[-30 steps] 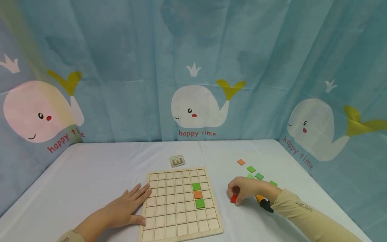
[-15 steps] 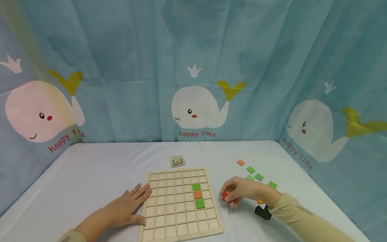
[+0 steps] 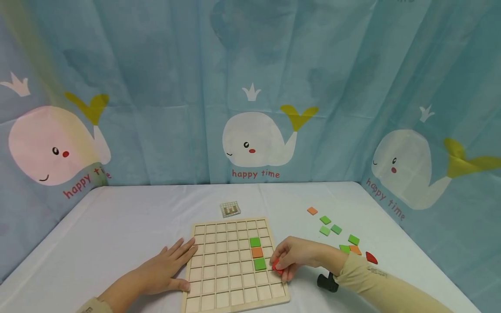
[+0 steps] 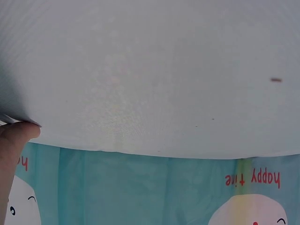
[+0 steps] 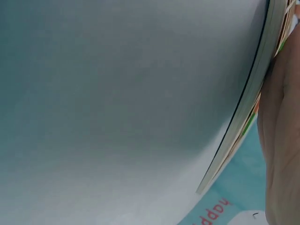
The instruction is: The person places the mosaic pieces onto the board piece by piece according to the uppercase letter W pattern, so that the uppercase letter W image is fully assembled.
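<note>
A wooden grid board (image 3: 221, 274) lies on the white table. In one column of its cells sit a green tile (image 3: 255, 242), an orange tile (image 3: 256, 252) and another green tile (image 3: 260, 264). My left hand (image 3: 158, 270) rests flat with spread fingers on the board's left edge. Over the right rim, my right hand (image 3: 299, 254) pinches a red piece (image 3: 277, 266) between thumb and fingers; its full shape is covered. The left wrist view catches only a fingertip (image 4: 26, 130). The right wrist view has the board's edge (image 5: 239, 112) beside part of the hand (image 5: 283, 126).
Behind the board lies a small patterned card (image 3: 229, 209). Loose pieces are scattered at right, among them an orange tile (image 3: 312, 211), a dark green tile (image 3: 336, 229) and a red rounded piece (image 3: 371, 258). A black object (image 3: 328, 282) shows beneath the right wrist.
My right hand has lifted the red piece from the table and carried it left to the board's right edge. Loose pieces formerly behind the forearm now show. The left hand stays put.
</note>
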Demonstrator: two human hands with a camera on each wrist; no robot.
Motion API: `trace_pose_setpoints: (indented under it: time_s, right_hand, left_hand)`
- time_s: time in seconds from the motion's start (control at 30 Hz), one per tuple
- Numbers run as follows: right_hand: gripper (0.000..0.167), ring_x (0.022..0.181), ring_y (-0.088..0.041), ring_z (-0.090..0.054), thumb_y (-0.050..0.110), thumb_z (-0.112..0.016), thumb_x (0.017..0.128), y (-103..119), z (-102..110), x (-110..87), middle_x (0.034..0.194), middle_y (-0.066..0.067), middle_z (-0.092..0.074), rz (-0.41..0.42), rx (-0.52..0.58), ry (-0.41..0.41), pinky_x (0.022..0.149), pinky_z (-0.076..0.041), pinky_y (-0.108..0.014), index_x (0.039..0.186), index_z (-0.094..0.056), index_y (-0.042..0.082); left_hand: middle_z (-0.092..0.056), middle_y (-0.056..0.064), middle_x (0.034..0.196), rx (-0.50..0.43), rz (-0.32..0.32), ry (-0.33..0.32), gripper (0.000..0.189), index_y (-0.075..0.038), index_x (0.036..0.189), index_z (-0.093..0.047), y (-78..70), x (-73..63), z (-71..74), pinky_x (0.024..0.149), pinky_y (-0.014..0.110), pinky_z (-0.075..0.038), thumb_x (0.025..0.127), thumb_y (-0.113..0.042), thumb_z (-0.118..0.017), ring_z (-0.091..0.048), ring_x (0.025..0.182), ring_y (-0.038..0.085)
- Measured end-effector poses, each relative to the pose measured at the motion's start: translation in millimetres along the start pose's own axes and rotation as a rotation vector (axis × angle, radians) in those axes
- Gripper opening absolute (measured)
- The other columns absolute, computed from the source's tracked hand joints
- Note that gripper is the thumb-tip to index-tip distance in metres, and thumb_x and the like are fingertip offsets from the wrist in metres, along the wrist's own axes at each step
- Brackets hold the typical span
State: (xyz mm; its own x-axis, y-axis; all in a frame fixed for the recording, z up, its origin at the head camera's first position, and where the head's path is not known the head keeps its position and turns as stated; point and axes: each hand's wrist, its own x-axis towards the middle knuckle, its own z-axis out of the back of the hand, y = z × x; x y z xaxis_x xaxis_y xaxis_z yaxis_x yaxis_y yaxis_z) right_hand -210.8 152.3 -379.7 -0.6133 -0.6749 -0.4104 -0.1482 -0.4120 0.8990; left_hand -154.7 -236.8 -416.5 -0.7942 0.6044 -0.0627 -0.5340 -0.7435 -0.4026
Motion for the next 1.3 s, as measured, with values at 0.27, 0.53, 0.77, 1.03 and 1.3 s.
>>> trace_pose_setpoints:
  time_s: [0.27,0.53,0.77,1.03,1.3]
  right_hand:
    - [0.012,0.054,-0.010,-0.064,-0.007,-0.061,0.090,5.3,-6.3,7.1,0.071,-0.008,-0.066,0.002,0.002,0.032,0.053,-0.052,-0.020,0.102,-0.066,-0.008]
    - [0.009,0.055,-0.010,-0.063,-0.009,-0.063,0.089,8.0,-13.5,9.2,0.074,-0.008,-0.067,0.007,0.004,-0.015,0.052,-0.052,-0.020,0.097,-0.066,-0.007]
    - [0.018,0.060,-0.013,-0.065,-0.015,-0.063,0.086,12.9,-20.5,7.6,0.080,-0.013,-0.065,-0.013,-0.016,-0.075,0.057,-0.054,-0.023,0.102,-0.067,-0.008]
    - [0.015,0.053,-0.012,-0.064,-0.012,-0.068,0.084,10.0,-25.2,7.1,0.068,-0.010,-0.064,-0.006,-0.019,-0.065,0.052,-0.054,-0.023,0.097,-0.069,-0.004]
    - [0.013,0.048,-0.011,-0.062,-0.010,-0.070,0.083,8.9,-30.2,8.4,0.067,-0.009,-0.065,-0.014,-0.065,-0.063,0.046,-0.050,-0.021,0.091,-0.065,-0.001]
  left_hand:
    - [-0.017,0.024,0.157,0.000,-0.010,-0.017,0.093,0.002,0.151,-0.027,0.5,-0.7,0.1,0.097,0.076,-0.020,0.087,-0.057,-0.060,-0.014,0.138,0.055]
    - [-0.018,0.025,0.157,0.009,-0.005,-0.008,0.093,0.003,0.151,-0.027,-3.2,-0.7,2.4,0.098,0.076,-0.021,0.087,-0.056,-0.061,-0.014,0.139,0.054]
    - [-0.019,0.025,0.156,0.026,-0.008,-0.017,0.093,0.004,0.150,-0.028,-4.3,-0.9,3.5,0.097,0.075,-0.022,0.087,-0.057,-0.060,-0.016,0.138,0.054]
    - [-0.019,0.025,0.156,0.028,-0.009,-0.016,0.093,0.004,0.150,-0.028,-5.0,-0.9,4.4,0.097,0.075,-0.023,0.087,-0.057,-0.060,-0.016,0.138,0.054]
    - [-0.018,0.024,0.157,0.029,-0.008,-0.020,0.093,0.004,0.150,-0.028,-3.6,-1.1,3.9,0.097,0.075,-0.023,0.087,-0.057,-0.060,-0.016,0.139,0.054]
